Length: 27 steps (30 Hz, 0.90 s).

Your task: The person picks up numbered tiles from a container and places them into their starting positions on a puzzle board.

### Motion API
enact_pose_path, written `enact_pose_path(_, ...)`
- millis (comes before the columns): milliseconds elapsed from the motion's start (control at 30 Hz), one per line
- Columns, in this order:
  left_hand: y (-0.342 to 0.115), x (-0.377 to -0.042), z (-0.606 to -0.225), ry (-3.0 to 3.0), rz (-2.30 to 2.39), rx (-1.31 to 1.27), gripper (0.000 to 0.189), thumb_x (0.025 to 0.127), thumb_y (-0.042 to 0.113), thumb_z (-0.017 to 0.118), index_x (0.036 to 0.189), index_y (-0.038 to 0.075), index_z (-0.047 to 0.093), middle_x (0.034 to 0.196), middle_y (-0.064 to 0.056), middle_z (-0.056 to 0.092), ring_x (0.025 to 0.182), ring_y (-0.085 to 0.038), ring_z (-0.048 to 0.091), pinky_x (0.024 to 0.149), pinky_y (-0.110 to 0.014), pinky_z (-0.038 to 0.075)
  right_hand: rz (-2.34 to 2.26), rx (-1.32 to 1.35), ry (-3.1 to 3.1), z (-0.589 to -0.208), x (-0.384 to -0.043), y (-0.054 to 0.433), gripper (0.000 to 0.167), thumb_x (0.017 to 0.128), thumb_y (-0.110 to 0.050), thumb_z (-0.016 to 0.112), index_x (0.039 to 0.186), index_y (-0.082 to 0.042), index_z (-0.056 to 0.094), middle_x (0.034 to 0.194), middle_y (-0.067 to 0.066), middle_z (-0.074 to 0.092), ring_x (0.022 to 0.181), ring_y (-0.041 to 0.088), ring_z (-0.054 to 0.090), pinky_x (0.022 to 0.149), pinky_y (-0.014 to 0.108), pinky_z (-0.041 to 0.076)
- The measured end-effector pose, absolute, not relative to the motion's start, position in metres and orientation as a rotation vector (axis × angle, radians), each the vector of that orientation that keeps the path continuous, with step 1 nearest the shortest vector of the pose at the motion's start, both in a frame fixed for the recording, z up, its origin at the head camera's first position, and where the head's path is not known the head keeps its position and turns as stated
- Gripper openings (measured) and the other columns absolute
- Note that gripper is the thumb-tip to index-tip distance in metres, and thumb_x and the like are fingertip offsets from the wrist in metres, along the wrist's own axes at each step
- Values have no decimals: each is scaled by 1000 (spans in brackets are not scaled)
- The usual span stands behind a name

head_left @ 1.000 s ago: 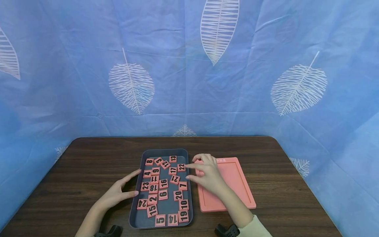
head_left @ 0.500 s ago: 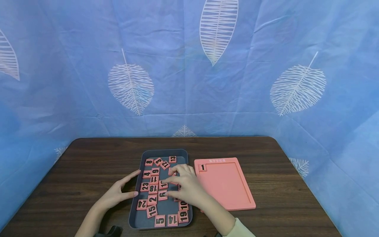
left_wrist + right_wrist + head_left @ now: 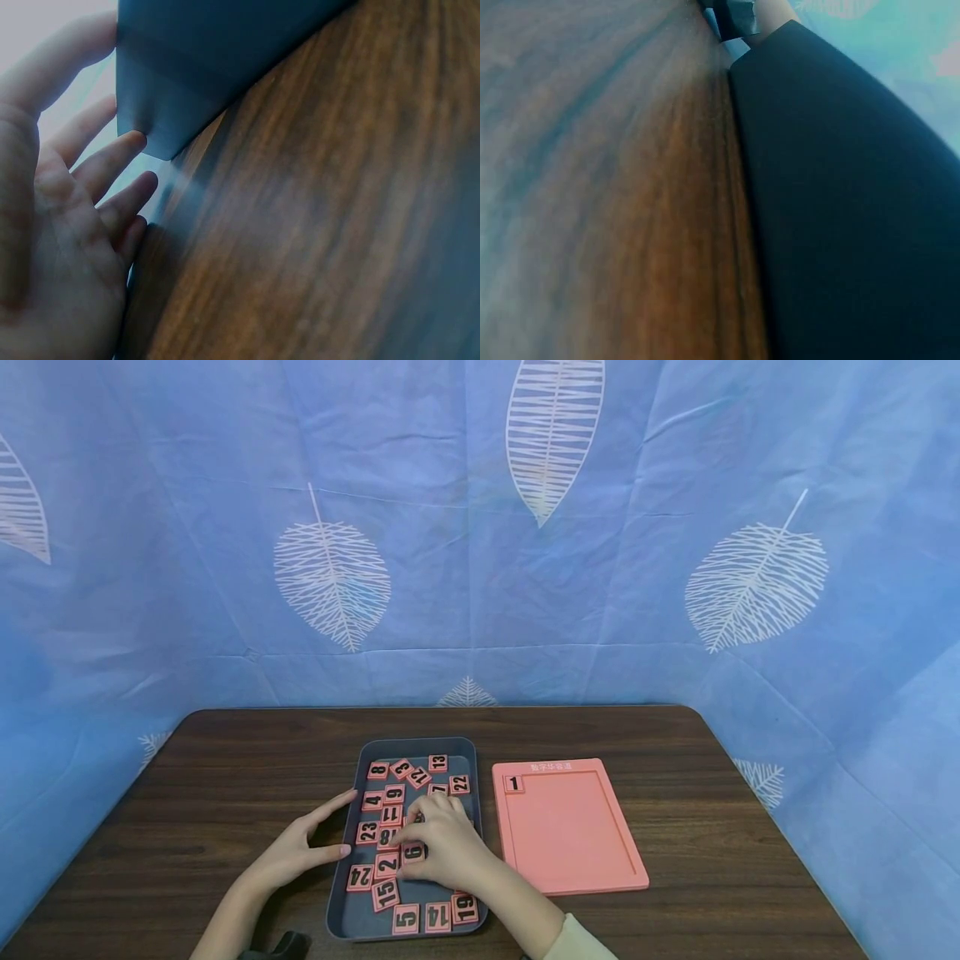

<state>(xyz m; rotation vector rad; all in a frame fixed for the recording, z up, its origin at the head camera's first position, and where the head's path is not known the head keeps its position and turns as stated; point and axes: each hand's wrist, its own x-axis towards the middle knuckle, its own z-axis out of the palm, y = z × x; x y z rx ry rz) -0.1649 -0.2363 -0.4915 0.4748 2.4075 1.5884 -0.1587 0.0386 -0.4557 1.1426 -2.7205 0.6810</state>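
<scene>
In the head view a dark grey tray holds several pink square number tiles lying loose. My left hand rests against the tray's left side, thumb and forefinger spread along the rim. The left wrist view shows that hand's fingers touching the tray wall. Over the tray, my right hand reaches down with thumb and forefinger apart beside the tile marked 2. It covers some tiles and no tile shows lifted. A pink board bears the tile marked 1 in its upper left corner.
The tray and board lie side by side on a dark wooden table. Behind it hangs a blue cloth with white leaf prints. Only the tray's side wall and table fill most of the right wrist view.
My right hand has moved left from the board's edge into the tray, towards the tile marked 2. The tile marked 1 has come into sight on the board. My left hand stays put.
</scene>
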Motion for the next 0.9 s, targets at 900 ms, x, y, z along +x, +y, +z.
enact_pose_path(900, -235, -165, -491, 2400, 1573, 443, 72, 89, 22, 69, 151, 19, 33, 155, -16, 23, 138, -46, 17, 99, -72, 20, 560, 1137, -2815, -463, -162, 30, 24, 72, -46, 82, 90, -35, 72, 95, -13, 43, 89, 8, 37, 82, 31, 30)
